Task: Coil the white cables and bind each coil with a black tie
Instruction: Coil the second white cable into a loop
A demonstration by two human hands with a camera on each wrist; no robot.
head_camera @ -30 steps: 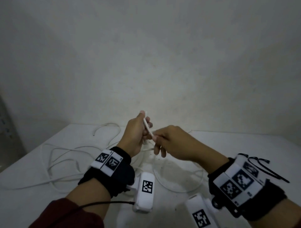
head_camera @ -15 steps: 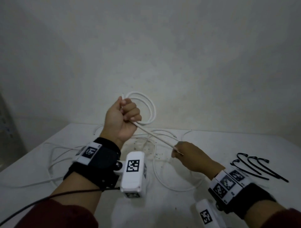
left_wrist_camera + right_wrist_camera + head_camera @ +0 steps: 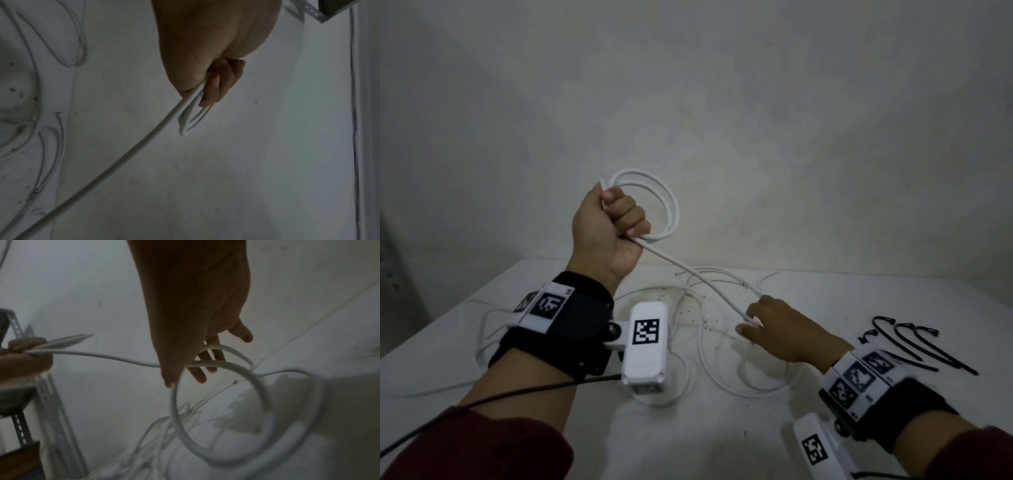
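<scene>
My left hand is raised in a fist above the table and grips a small coil of white cable with two or three loops. In the left wrist view the fingers are curled round the loops. From the fist one taut strand runs down to my right hand, low over the table, where thumb and forefinger pinch it. In the right wrist view the strand passes under the thumb with the other fingers nearly straight. Several black ties lie at the right.
More loose white cables sprawl over the left and middle of the white table. A wall stands right behind the table. A perforated metal rack is off to the left. White camera boxes hang from both wrists.
The hands were together low over the table. The left hand has risen with the coil in its fist, and the right hand has moved down and right along the strand.
</scene>
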